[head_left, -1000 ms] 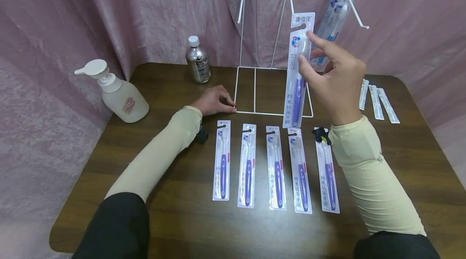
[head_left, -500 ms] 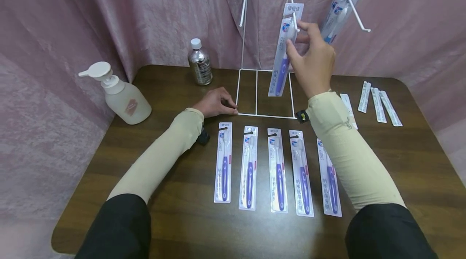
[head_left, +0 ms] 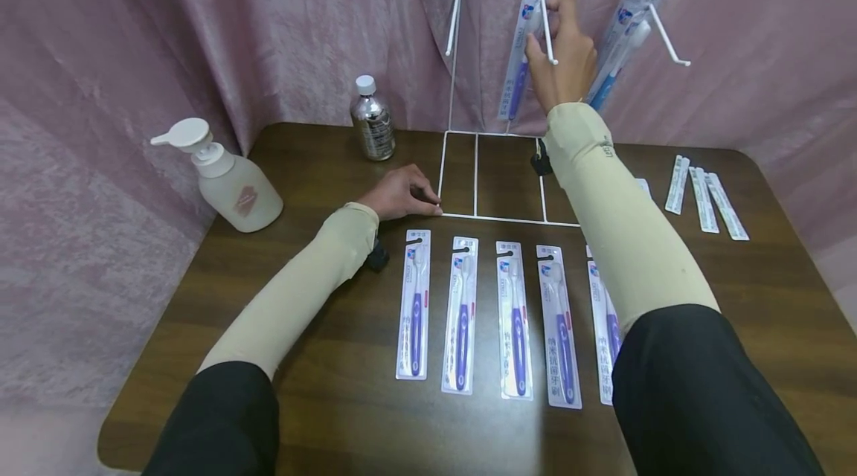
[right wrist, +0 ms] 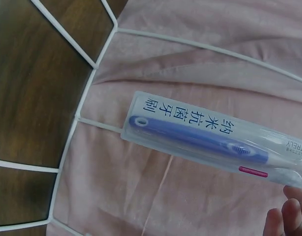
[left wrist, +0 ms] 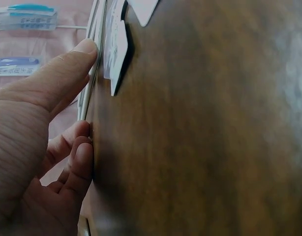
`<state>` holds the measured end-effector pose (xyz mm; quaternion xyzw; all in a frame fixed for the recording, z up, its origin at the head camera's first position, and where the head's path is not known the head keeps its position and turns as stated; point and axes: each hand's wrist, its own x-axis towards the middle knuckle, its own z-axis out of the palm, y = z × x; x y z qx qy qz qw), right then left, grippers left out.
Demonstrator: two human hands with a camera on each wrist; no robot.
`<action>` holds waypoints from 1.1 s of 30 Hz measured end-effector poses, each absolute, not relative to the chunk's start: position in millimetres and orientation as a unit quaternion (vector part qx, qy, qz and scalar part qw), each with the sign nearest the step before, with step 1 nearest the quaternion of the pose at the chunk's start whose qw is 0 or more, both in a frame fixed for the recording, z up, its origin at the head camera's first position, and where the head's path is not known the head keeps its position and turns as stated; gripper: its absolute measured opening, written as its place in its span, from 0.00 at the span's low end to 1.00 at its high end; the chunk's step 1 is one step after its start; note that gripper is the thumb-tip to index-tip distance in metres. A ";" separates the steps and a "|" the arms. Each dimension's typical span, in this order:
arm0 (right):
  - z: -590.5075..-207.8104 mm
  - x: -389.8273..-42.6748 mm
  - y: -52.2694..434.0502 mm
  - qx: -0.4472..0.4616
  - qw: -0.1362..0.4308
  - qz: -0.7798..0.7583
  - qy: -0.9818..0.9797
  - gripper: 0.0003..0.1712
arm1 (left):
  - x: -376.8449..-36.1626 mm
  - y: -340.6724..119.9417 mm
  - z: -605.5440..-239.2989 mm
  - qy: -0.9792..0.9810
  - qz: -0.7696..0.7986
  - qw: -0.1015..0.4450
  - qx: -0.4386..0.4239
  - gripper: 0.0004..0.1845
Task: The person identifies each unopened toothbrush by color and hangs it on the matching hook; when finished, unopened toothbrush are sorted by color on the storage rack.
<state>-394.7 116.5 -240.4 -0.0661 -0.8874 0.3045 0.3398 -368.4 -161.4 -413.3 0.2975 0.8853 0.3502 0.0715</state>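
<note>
My right hand (head_left: 561, 36) is raised at the back and pinches the top of a packaged purple toothbrush (head_left: 521, 52) against the middle hook (head_left: 547, 30) of a white wire rack (head_left: 492, 219). In the right wrist view the pack (right wrist: 205, 137) hangs before the pink curtain, with my fingertips (right wrist: 288, 216) at the lower right. My left hand (head_left: 405, 192) lies on the table and grips the rack's front left base corner. In the left wrist view its thumb (left wrist: 67, 69) lies along the white wire (left wrist: 94, 54) and the fingers curl under.
Several packaged toothbrushes (head_left: 462, 312) lie in a row on the brown table (head_left: 770, 290). More packs (head_left: 623, 30) hang on the right hook. A pump bottle (head_left: 230, 178) and a small bottle (head_left: 372, 119) stand at the left, white sachets (head_left: 703, 197) at the right.
My right hand has carried the toothbrush pack up and back, from above the table's row to the rack's middle hook. The left hand has stayed at the rack's corner.
</note>
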 end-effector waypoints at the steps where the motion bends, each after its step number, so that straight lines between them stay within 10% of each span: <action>1: -240.5 -396.1 117.2 -0.068 0.341 0.306 -0.887 0.24 | -368.1 -161.0 -413.5 0.885 0.350 0.072 0.300 0.09; 11: -243.4 -386.0 129.9 -0.057 0.337 0.331 -0.880 0.26 | -369.9 -157.8 -410.2 0.879 0.357 0.065 0.310 0.09; 21: -288.8 -288.0 176.9 -0.019 0.318 0.363 -0.876 0.17 | -369.1 -149.5 -416.0 0.876 0.355 0.087 0.314 0.07; 33: -339.8 -166.0 258.3 0.002 0.029 0.278 -0.960 0.26 | -373.7 -149.3 -417.1 0.876 0.359 0.097 0.306 0.08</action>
